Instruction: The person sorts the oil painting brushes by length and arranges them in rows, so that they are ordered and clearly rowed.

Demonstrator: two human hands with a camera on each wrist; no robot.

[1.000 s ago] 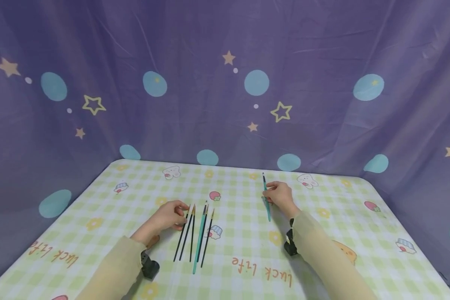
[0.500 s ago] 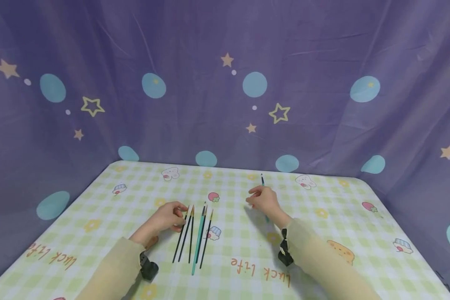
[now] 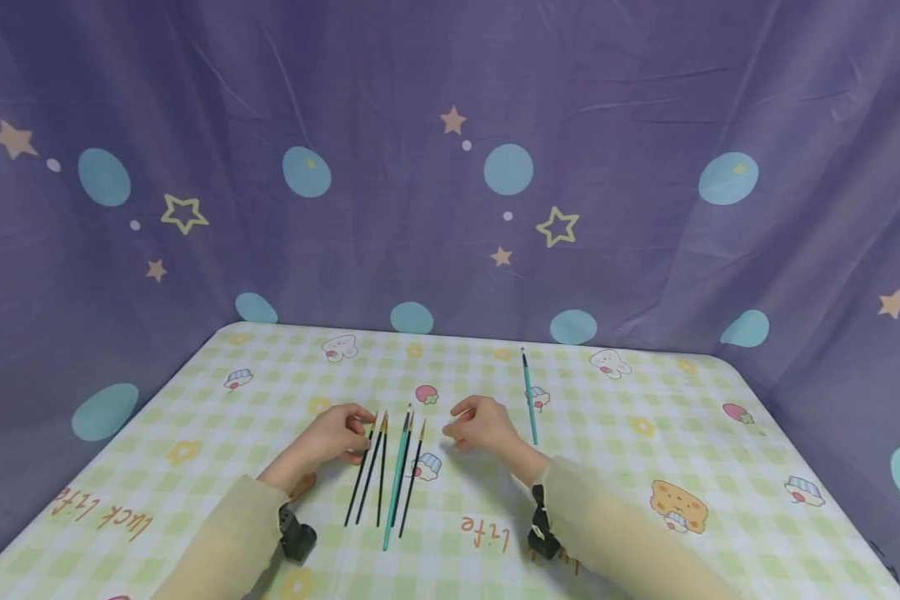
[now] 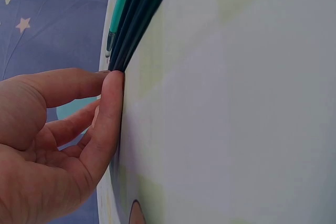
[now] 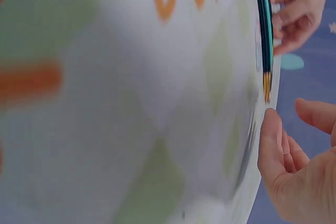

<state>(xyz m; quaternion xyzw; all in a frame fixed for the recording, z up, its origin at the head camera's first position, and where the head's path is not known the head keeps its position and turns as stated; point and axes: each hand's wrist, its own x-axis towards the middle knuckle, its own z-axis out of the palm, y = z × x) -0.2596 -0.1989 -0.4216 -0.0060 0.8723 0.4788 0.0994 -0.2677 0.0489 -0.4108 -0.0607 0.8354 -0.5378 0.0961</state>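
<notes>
Six slim brushes (image 3: pixel 398 475) lie side by side in a loose row on the worktop (image 3: pixel 607 421), five of them black brushes (image 3: pixel 412 479) with golden bristles and one a longer teal brush set among them, its handle reaching nearest the person. All their bristle ends point toward the far edge, and the handles fan slightly, the two leftmost leaning most. The left hand (image 3: pixel 333 435) is at the left end of the row, where its thumb and forefinger pinch the leftmost black brush (image 3: pixel 356 492) near its bristle end; the remaining fingers curl loosely beneath. The right hand (image 3: pixel 486 423) hangs just to the right of the row, thumb and forefinger parted and softly bent, holding nothing; the right wrist view shows a gap between its fingers and the golden bristles. Beyond that hand, farther right and near the far edge, a lone teal brush (image 3: pixel 529 402) lies by itself, almost straight up and down, across a printed cupcake. Pale sleeves (image 3: pixel 615 525) cover both forearms, and behind the green-checked surface hangs a purple curtain (image 3: pixel 420 275) patterned with stars and blue spots.
</notes>
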